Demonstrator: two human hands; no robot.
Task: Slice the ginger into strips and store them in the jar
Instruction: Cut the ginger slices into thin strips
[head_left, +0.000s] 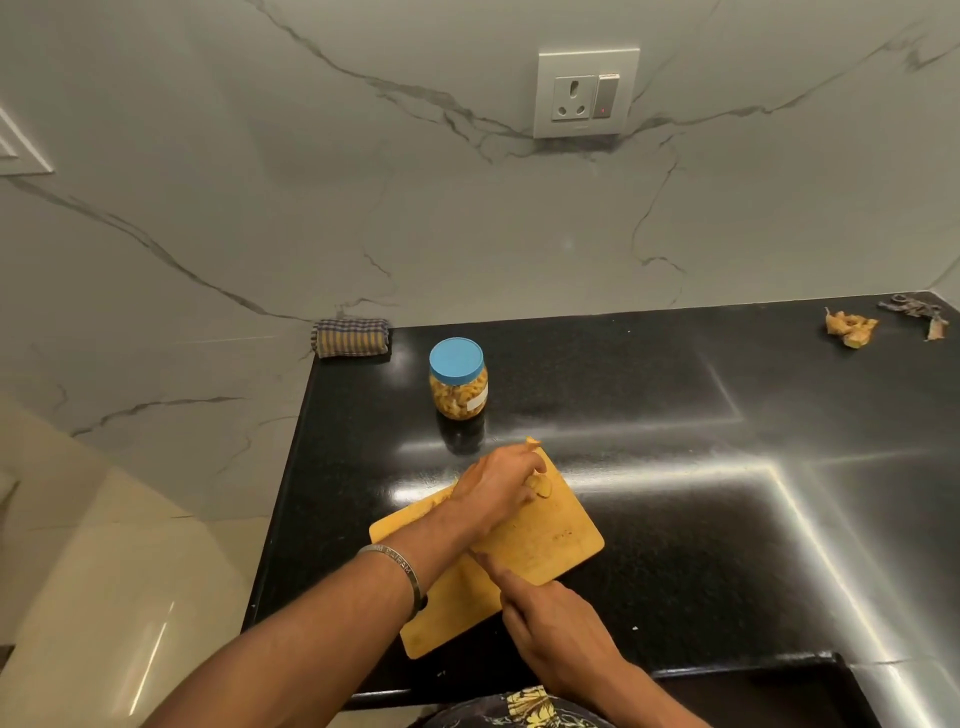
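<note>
Most ginger already fills the capped jar (458, 382); left hand (496, 488) grips a ginger piece (540, 486), right hand (550, 618) curls round something hidden.

Raised lettering runs round the metal bracelet (400, 566) on the left wrist, too blurred to read. The jar (458, 383) carries a white label, blank from here. Nothing else written.
</note>
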